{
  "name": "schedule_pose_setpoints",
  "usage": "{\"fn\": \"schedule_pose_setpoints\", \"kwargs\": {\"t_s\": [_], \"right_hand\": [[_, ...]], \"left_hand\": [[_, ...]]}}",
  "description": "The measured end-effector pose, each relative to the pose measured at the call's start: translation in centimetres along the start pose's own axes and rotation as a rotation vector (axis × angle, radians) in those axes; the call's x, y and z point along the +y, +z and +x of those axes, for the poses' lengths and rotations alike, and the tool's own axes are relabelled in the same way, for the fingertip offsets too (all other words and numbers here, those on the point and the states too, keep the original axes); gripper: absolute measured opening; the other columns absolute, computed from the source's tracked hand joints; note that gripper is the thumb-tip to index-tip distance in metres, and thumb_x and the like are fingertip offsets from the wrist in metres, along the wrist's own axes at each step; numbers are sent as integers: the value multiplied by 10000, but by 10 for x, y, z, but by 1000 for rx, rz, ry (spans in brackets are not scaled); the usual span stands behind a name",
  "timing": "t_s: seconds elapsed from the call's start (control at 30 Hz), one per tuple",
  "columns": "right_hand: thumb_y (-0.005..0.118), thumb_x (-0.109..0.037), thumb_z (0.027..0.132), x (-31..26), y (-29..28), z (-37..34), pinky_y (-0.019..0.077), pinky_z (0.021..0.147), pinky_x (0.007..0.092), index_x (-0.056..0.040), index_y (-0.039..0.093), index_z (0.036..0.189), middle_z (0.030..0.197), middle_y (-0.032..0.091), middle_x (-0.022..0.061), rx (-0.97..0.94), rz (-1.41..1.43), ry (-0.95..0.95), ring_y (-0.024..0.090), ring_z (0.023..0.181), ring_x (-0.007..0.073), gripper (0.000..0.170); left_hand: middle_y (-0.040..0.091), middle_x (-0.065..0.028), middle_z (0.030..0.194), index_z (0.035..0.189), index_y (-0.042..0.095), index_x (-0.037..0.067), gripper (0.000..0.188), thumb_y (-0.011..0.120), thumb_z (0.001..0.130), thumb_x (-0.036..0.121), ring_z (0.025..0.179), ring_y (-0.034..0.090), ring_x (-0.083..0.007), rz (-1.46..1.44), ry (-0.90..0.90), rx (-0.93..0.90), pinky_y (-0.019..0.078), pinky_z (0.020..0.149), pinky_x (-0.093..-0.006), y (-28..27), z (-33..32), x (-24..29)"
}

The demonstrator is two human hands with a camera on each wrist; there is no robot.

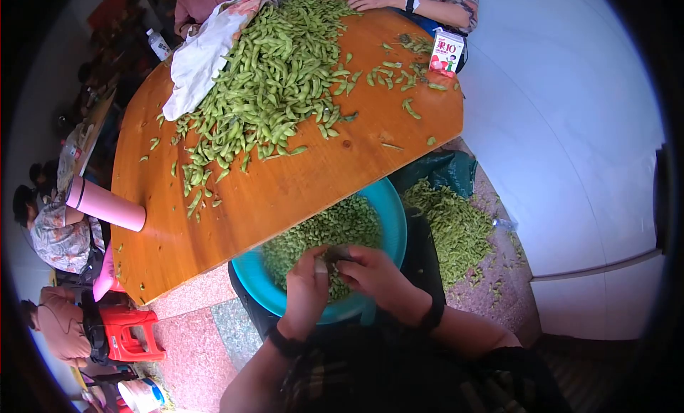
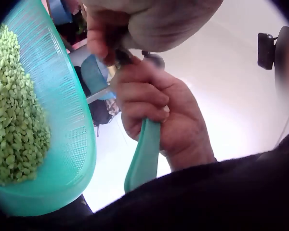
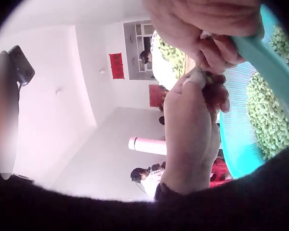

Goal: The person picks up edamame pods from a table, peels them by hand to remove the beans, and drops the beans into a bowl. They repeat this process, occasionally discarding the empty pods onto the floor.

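Over a turquoise mesh basket of shelled green soybeans, both hands meet fingertip to fingertip. My left hand, a white wrap on its thumb, pinches a small dark greenish piece, mostly hidden by fingers; I cannot tell its kind. My right hand grips a teal-handled tool. Its long handle runs back out of the curled fingers, while the other end is covered at the fingertips. Ahead on the wooden table lies a large heap of green soybean pods.
A pink tumbler stands at the table's left edge, a juice carton at its right. Empty pods are piled on the floor beside the basket. People sit across the table and left, near a red stool.
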State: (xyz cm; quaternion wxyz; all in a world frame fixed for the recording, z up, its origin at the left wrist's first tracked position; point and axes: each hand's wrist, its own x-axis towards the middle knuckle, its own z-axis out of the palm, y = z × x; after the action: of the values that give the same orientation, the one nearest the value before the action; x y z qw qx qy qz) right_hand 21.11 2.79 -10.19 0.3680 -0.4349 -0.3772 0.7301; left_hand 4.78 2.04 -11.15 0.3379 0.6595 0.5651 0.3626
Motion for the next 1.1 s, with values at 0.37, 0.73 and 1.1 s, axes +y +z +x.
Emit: {"fn": "schedule_pose_setpoints", "kwargs": {"t_s": [0.37, 0.73, 1.1], "right_hand": [[571, -102, 901, 2, -8, 6, 418, 552, 264, 15, 612, 857, 665, 560, 10, 72, -452, -271, 521, 619, 80, 131], [572, -91, 918, -13, -16, 3, 393, 548, 227, 9, 617, 959, 706, 555, 2, 201, 5, -163, 492, 634, 48, 117], [664, -143, 872, -12, -13, 19, 408, 537, 280, 11, 595, 858, 649, 555, 6, 101, -536, -432, 485, 618, 74, 169]], "left_hand": [[641, -83, 903, 1230, 537, -29, 295, 496, 1003, 155, 704, 616, -115, -660, -233, -153, 501, 577, -249, 7, 2, -11], [572, -22, 794, 1069, 570, 56, 184, 430, 1022, 166, 577, 508, -85, -812, -245, 315, 417, 507, -218, -2, 17, -10], [506, -95, 783, 1243, 391, 33, 310, 463, 947, -30, 671, 492, -151, -105, 161, 29, 429, 630, -263, 12, 6, -1]]}}
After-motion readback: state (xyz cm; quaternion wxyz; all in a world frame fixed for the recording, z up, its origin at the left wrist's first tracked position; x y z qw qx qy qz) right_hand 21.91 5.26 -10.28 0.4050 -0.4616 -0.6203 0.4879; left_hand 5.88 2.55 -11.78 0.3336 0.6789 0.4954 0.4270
